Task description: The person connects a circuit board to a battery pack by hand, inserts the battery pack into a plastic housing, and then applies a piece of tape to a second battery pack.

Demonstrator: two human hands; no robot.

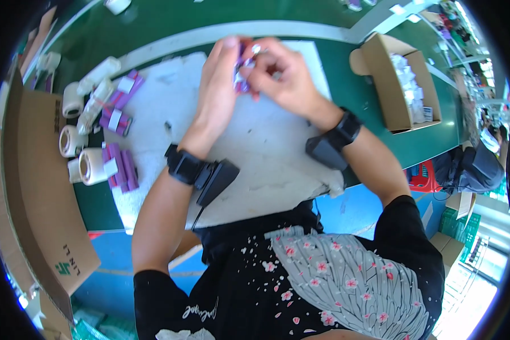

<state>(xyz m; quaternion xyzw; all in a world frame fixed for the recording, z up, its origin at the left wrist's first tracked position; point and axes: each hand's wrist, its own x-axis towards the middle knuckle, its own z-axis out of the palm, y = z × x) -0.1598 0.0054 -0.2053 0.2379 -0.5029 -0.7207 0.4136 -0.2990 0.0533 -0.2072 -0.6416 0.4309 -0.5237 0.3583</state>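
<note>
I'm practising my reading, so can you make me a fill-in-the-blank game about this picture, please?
1. The small item between the left hand and the right hand is coloured ____.
2. The open cardboard box with white packets inside stands to the ____ of the pale mat.
3. The band on the left wrist is coloured ____.
4. The tabletop under the pale mat is coloured ____.

Missing words: purple; right; black; green.
</note>
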